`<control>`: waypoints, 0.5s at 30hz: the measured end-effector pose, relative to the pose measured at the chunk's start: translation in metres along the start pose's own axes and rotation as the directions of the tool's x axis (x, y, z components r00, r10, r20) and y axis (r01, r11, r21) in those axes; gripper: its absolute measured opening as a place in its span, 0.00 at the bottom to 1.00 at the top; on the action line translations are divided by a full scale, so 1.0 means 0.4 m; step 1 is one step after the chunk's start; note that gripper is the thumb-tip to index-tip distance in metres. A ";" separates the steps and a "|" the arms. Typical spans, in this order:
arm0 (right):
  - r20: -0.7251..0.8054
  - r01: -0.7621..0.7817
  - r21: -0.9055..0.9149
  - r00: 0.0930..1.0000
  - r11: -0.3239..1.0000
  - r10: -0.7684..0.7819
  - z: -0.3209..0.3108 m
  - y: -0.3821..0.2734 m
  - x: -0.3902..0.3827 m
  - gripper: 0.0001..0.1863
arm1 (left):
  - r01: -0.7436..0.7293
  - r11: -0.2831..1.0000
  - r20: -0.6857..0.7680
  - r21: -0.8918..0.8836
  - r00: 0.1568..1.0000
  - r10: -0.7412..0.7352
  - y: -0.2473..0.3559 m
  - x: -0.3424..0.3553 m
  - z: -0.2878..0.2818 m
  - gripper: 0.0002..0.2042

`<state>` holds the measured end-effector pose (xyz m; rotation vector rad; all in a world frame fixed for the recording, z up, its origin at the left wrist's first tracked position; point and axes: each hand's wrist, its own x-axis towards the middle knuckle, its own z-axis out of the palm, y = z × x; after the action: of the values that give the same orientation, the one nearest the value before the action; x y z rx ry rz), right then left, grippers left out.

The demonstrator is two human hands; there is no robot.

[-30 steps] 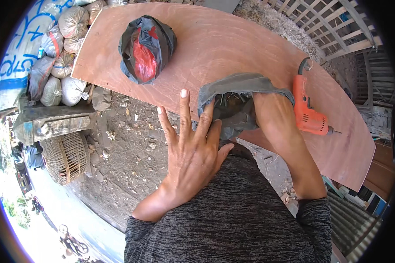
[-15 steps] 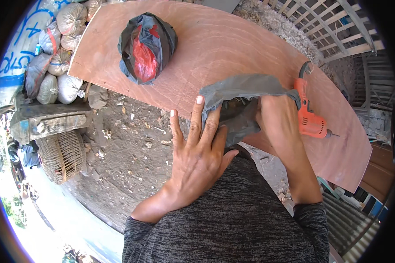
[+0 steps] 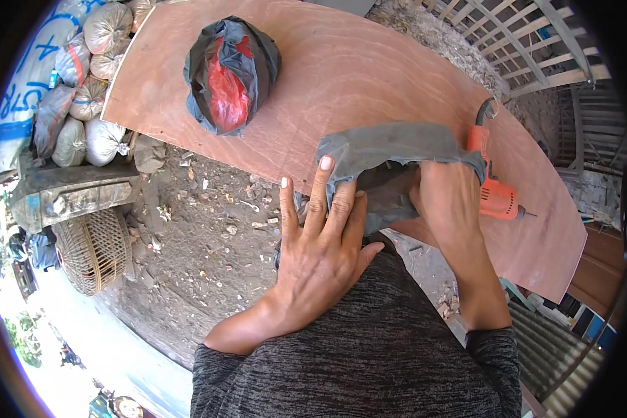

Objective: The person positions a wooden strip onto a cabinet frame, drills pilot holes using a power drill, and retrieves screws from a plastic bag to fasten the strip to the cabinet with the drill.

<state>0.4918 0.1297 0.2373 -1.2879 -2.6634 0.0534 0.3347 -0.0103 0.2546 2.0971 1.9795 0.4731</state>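
A dark grey plastic bag (image 3: 390, 143) lies at the near edge of a reddish plywood sheet, its mouth gaping toward me. My left hand (image 3: 324, 254) rests at the bag's left side with fingers stretched and spread. Its middle fingers touch the rim. My right hand (image 3: 449, 191) reaches into the mouth from the right; its fingers are hidden inside, so what they hold does not show. Farther left on the sheet sits another dark plastic bag (image 3: 265, 70), rolled open around crumpled red plastic (image 3: 228, 97).
An orange power drill (image 3: 496, 198) lies just right of my right hand on the plywood sheet (image 3: 327, 63). Filled sacks (image 3: 87, 97) are piled at the far left, above a woven basket (image 3: 94, 251). Littered dirt ground (image 3: 195, 230) lies left of me. A wooden lattice (image 3: 515, 49) stands far right.
My right hand has shifted slightly nearer to me, still inside the bag, and the bag's far rim has come down nearer with it. My left hand keeps its spread pose.
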 end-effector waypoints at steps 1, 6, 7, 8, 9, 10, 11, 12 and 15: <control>-0.001 0.000 -0.001 1.000 1.000 0.000 0.002 0.003 -0.004 0.10 | -0.001 1.000 -0.002 0.000 1.000 0.001 0.000 -0.001 0.001 0.32; 0.096 -0.021 -0.019 0.995 1.000 0.023 0.005 0.005 -0.019 0.08 | -0.022 1.000 -0.002 -0.021 1.000 0.022 0.001 -0.004 0.008 0.32; 0.095 -0.020 -0.017 0.995 1.000 0.022 0.004 0.004 -0.019 0.08 | -0.021 1.000 -0.002 -0.020 1.000 0.021 0.002 -0.004 0.009 0.32; 0.112 0.002 -0.016 0.994 1.000 0.000 0.000 0.003 -0.018 0.06 | -0.016 0.999 -0.015 -0.027 1.000 0.015 0.004 -0.005 0.010 0.32; 0.128 0.024 -0.014 0.991 1.000 -0.022 -0.002 0.002 -0.018 0.05 | -0.011 0.999 -0.028 -0.035 1.000 0.010 0.004 -0.005 0.010 0.32; 0.128 0.022 -0.014 0.992 1.000 -0.020 -0.001 0.003 -0.018 0.05 | -0.013 0.999 -0.028 -0.035 1.000 0.012 0.006 -0.003 0.007 0.32; 0.133 0.038 -0.026 0.991 0.999 -0.034 0.002 0.004 -0.018 0.04 | -0.016 1.000 0.003 0.020 1.000 0.016 0.008 -0.001 0.000 0.31; 0.137 0.054 -0.038 0.989 0.998 -0.048 0.005 0.005 -0.019 0.04 | -0.020 0.997 0.033 0.075 0.999 0.018 0.009 0.000 -0.003 0.31; 0.291 0.015 -0.101 0.957 0.995 0.015 0.010 0.003 -0.020 0.06 | -0.018 0.997 0.030 0.077 0.999 0.016 0.010 0.000 -0.002 0.31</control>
<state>0.4968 0.1243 0.2321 -1.4098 -2.9481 0.1173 0.3382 -0.0105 0.2570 2.1556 1.9956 0.3716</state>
